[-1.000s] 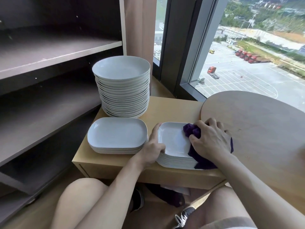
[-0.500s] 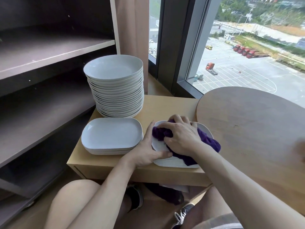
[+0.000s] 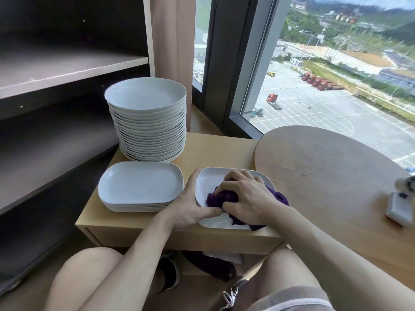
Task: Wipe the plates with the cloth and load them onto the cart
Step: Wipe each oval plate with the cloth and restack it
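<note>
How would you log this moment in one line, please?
phase: wiping; right hand: presses purple cloth on top rectangular plate; left hand: holds its rim

I have my right hand (image 3: 244,198) bunching the purple cloth (image 3: 224,197) against the top plate (image 3: 208,180) of the near stack, while my left hand (image 3: 190,205) grips that plate's left edge. Just left sits a second rectangular stack (image 3: 139,185), with a tall pile of round plates (image 3: 146,99) behind it on the low wooden table (image 3: 220,149).

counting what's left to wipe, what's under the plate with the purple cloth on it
More white plates: the top plate sits on a stack whose rims show at its front edge. The right hand, purple cloth and left hand cover the rest, so no exact count.
</note>
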The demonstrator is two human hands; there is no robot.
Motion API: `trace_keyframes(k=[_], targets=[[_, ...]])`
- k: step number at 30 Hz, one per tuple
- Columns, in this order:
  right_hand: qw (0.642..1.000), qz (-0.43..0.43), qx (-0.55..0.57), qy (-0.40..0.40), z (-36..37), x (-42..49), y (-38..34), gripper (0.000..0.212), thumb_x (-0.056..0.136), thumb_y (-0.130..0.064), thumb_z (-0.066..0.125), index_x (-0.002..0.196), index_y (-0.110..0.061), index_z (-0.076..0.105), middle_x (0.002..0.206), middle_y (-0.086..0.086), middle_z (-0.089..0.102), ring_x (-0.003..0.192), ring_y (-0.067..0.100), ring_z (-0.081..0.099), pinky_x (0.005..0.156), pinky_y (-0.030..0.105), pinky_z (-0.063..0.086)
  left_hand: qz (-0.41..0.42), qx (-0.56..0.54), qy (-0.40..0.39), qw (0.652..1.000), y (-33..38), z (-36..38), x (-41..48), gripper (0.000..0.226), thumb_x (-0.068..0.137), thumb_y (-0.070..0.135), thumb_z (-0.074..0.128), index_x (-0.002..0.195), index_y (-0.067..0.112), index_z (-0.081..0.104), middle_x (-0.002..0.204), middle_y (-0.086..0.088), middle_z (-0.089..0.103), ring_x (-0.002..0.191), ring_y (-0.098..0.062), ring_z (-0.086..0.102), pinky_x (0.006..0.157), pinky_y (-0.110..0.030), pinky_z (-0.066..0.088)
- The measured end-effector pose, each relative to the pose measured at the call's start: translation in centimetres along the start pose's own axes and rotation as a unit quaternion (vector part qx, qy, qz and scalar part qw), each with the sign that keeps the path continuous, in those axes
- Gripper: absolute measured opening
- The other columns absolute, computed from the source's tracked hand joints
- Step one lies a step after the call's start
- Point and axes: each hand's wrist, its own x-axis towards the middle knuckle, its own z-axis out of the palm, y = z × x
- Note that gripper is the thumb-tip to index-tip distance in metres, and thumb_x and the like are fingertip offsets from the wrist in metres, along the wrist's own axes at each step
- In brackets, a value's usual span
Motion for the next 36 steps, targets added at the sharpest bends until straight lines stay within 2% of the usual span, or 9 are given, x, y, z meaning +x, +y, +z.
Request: trace_keyframes(k=[6,12,19,22,26,31,34,36], targets=[[0.995,0.046,-0.065,0.055,-0.6,-2.5,2.5,0.041,0.073,-0.056,0.041,0.101,-0.043,0.067,0.113,-0.023,0.05,0.12,0.011,0.039,0.097,0.036,0.025,-0.013,-0.002,-0.004,1.0,-0.2,-0.1,0.3,0.126,0.077,0.028,0.089,0.159,0.041,-0.005,0.154,0.007,0.032,0.14,-0.012,0.039,0.121,-0.037,0.033],[0.975,0.143,-0.129,0.115,-0.5,-2.8,4.3,0.032,0.08,-0.054,0.047,0.098,-0.039,0.069,0.117,-0.014,0.055,0.118,0.017,0.041,0.096,0.042,0.03,-0.013,-0.024,0.01,1.0,-0.2,0.4,0.0,0.125,0.075,0.028,0.088,0.158,0.049,-0.003,0.16,0.012,0.021,0.147,-0.013,0.029,0.124,-0.039,0.026],[0.951,0.227,-0.122,0.172,0.5,0.1,3.9,0.026,0.085,-0.05,0.051,0.094,-0.035,0.069,0.113,-0.005,0.058,0.115,0.024,0.046,0.096,0.048,0.029,-0.013,-0.035,0.021,0.999,-0.4,0.6,0.0,0.122,0.076,0.025,0.088,0.159,0.048,0.002,0.157,0.01,0.026,0.142,-0.011,0.035,0.122,-0.034,0.029],[0.949,0.218,-0.149,0.175,0.9,0.9,3.5,0.027,0.085,-0.051,0.05,0.095,-0.032,0.065,0.114,-0.002,0.057,0.115,0.027,0.046,0.096,0.049,0.03,-0.015,-0.031,0.019,0.999,-0.4,0.5,0.0,0.123,0.072,0.03,0.089,0.157,0.05,0.003,0.156,0.009,0.029,0.141,-0.012,0.037,0.122,-0.037,0.031],[0.954,0.2,-0.146,0.168,1.4,2.4,2.0,0.028,0.088,-0.046,0.048,0.107,-0.028,0.059,0.12,0.002,0.052,0.118,0.03,0.043,0.099,0.052,0.029,-0.014,-0.026,0.014,0.999,-0.5,0.4,0.1,0.124,0.068,0.036,0.088,0.156,0.052,0.003,0.155,0.009,0.029,0.14,-0.012,0.039,0.121,-0.037,0.032],[0.974,0.125,-0.108,0.156,2.3,3.7,-0.9,0.038,0.086,-0.043,0.047,0.123,-0.036,0.054,0.127,0.002,0.045,0.127,0.031,0.036,0.102,0.055,0.027,-0.006,-0.034,0.015,0.999,-0.8,0.4,0.1,0.128,0.064,0.043,0.09,0.157,0.05,0.003,0.156,0.013,0.033,0.14,-0.008,0.042,0.12,-0.036,0.035],[0.985,0.09,-0.056,0.135,2.3,4.2,-2.5,0.042,0.084,-0.041,0.05,0.124,-0.039,0.061,0.13,0.0,0.046,0.131,0.028,0.032,0.105,0.054,0.022,0.01,-0.038,0.011,0.999,-0.8,0.4,0.1,0.124,0.067,0.036,0.092,0.158,0.045,0.007,0.155,0.02,0.035,0.139,0.004,0.039,0.119,-0.028,0.034],[0.99,0.069,-0.032,0.117,2.2,4.2,-3.1,0.041,0.083,-0.04,0.051,0.122,-0.042,0.064,0.13,-0.003,0.047,0.132,0.024,0.03,0.106,0.053,0.022,0.021,-0.043,0.018,0.999,-0.9,0.4,0.3,0.123,0.067,0.027,0.094,0.159,0.039,0.012,0.155,0.016,0.039,0.139,0.003,0.042,0.117,-0.028,0.037]])
